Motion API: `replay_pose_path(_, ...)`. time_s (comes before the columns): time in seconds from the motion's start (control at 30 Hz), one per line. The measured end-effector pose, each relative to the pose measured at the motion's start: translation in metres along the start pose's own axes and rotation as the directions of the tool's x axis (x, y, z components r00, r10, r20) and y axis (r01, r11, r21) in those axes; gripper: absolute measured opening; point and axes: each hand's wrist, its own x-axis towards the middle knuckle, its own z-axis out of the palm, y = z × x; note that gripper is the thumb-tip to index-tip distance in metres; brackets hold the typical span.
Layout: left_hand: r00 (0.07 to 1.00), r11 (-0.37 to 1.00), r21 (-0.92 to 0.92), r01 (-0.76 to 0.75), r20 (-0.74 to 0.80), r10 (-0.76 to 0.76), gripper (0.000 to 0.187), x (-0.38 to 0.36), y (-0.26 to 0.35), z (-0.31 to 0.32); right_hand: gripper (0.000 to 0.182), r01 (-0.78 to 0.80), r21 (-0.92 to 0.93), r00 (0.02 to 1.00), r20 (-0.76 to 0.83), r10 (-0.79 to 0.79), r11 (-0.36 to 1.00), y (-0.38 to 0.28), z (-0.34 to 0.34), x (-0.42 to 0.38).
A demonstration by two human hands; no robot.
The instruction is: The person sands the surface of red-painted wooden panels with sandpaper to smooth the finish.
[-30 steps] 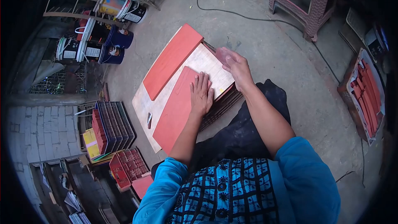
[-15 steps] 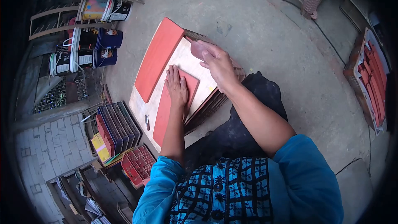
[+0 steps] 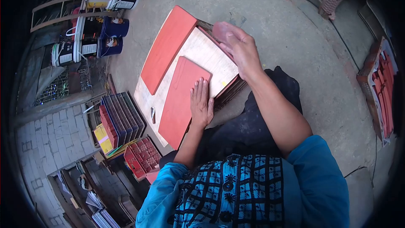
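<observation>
to do this step well, the steadying palm should bear down evenly, since the red panel [image 3: 181,97] lies loose-looking on the pale worktop [image 3: 213,55] and could, i judge, slide if pushed sideways. the fingers are best set back from the panel's edge, out of the path of the other hand. the flat reddish piece [image 3: 221,30] probably handles best held level and lightly, with an even pressure, so that a corner does not dig into the painted-looking face. the small knife-like tool [image 3: 152,115] would be safer well out of reach of a sliding panel.

as for where things lie: the red panel is under the left hand [image 3: 201,104], which rests on it with fingers extended and gripping nothing, close to the side nearest the body. the right hand [image 3: 244,52] pinches the reddish piece between thumb and fingers, apart from the panel, out by the worktop's far right corner; whether the piece touches the worktop, i cannot tell. a second red panel [image 3: 168,50] lies beyond, clear of both hands.
</observation>
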Motion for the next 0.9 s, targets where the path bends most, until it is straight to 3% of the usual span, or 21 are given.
replay_pose_path(0.23, 0.975, 0.977, -0.074, 0.199, -0.084, -0.204, 0.056, -0.072, -0.03, -0.001, 0.034, 0.001, 0.03, 0.999, -0.036, 0.0, 1.0, -0.003, 0.008, -0.007)
replay_pose_path(0.37, 0.905, 0.915, -0.076, 0.397, -0.136, -0.403, 0.055, -0.128, -0.055, 0.005, 0.034, 0.025, -0.033, 1.0, -0.007, -0.025, 0.999, 0.017, 0.006, -0.007)
replay_pose_path(0.47, 0.761, 0.771, -0.034, 0.636, -0.14, -0.634, 0.058, -0.169, -0.078, 0.011, 0.034, 0.076, -0.177, 0.996, 0.055, -0.068, 0.981, 0.031, 0.007, -0.014)
replay_pose_path(0.53, 0.549, 0.573, -0.105, 0.813, -0.19, -0.814, 0.059, -0.19, -0.091, 0.012, 0.033, 0.133, -0.318, 0.99, 0.095, -0.108, 0.939, 0.045, 0.009, -0.016)
replay_pose_path(0.57, 0.426, 0.457, -0.149, 0.877, -0.198, -0.883, 0.06, -0.202, -0.099, 0.015, 0.032, 0.283, -0.464, 0.956, 0.205, -0.209, 0.839, 0.055, 0.009, -0.017)
replay_pose_path(0.63, 0.315, 0.429, -0.36, 0.829, -0.335, -0.888, 0.062, -0.24, -0.156, 0.055, 0.031, 0.571, -0.644, 0.821, 0.463, -0.335, 0.509, 0.069, 0.009, -0.022)
replay_pose_path(0.7, 0.073, 0.212, -0.753, 0.623, -0.213, -0.974, 0.053, -0.237, -0.152, 0.041, 0.03, 0.573, -0.758, 0.819, 0.523, -0.236, 0.31, 0.073, 0.021, -0.043)
replay_pose_path(0.73, -0.03, 0.085, -0.888, 0.452, -0.11, -0.993, 0.05, -0.235, -0.153, 0.035, 0.032, 0.638, -0.734, 0.769, 0.599, -0.222, 0.232, 0.083, 0.02, -0.045)
replay_pose_path(0.77, -0.07, 0.0, -0.931, 0.366, -0.027, -0.997, 0.043, -0.243, -0.171, 0.043, 0.035, 0.618, -0.765, 0.786, 0.606, -0.124, 0.179, 0.092, 0.016, -0.045)
replay_pose_path(0.83, -0.099, -0.162, -0.964, 0.211, 0.144, -0.985, 0.026, -0.244, -0.169, 0.03, 0.038, 0.743, -0.668, 0.661, 0.74, -0.122, -0.025, 0.11, 0.005, -0.044)
replay_pose_path(0.87, -0.087, -0.236, -0.961, 0.145, 0.225, -0.97, 0.017, -0.239, -0.154, -0.001, 0.038, 0.747, -0.663, 0.656, 0.747, -0.108, -0.052, 0.112, 0.003, -0.045)
replay_pose_path(0.9, -0.003, -0.226, -0.964, 0.137, 0.228, -0.974, 0.01, -0.244, -0.16, -0.003, 0.037, 0.751, -0.655, 0.648, 0.755, -0.098, -0.081, 0.112, 0.003, -0.044)
